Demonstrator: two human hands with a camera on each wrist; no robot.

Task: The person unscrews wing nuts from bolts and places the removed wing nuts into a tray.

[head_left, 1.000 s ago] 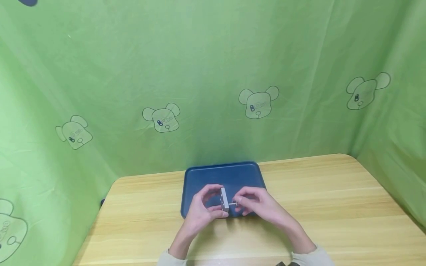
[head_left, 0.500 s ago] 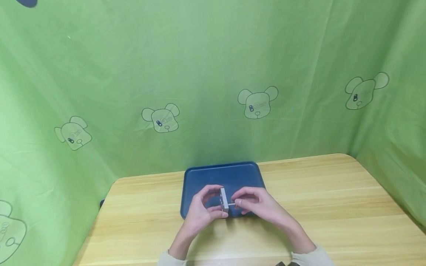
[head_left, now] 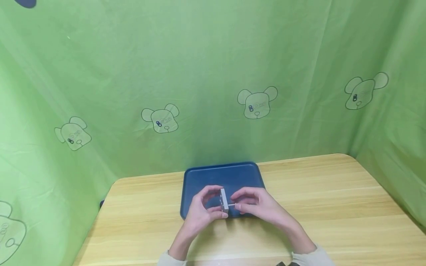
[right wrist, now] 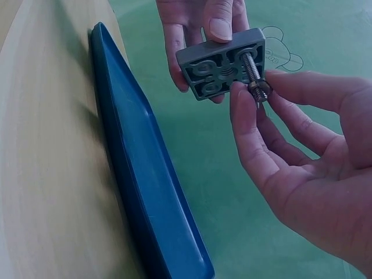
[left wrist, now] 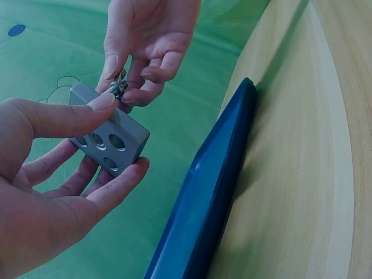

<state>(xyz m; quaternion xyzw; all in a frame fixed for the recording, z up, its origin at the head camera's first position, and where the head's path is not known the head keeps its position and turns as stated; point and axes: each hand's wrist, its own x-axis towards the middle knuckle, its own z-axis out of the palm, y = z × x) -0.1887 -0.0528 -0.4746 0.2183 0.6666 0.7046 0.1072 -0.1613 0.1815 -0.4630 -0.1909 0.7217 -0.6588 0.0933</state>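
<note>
A grey rectangular block (head_left: 224,200) with several round holes in one face is held upright on edge by my left hand (head_left: 199,211), thumb on one edge and fingertips on the opposite one. From its other, recessed face a threaded bolt (right wrist: 250,65) sticks out towards my right hand (head_left: 263,205). Thumb and forefinger of that hand pinch a small metal nut (right wrist: 260,89) near the bolt's free end. Its exact shape is partly hidden by the fingertips; the remaining fingers are loosely bent.
Beneath and beyond the hands, a blue rectangular tray (head_left: 223,173) lies on the light wooden table (head_left: 143,218). A green curtain (head_left: 206,74) printed with bear heads hangs behind the table and along both sides.
My right thumb and forefinger have shifted round the bolt's end, now covering more of the nut. The left hand and the block stay nearly still.
</note>
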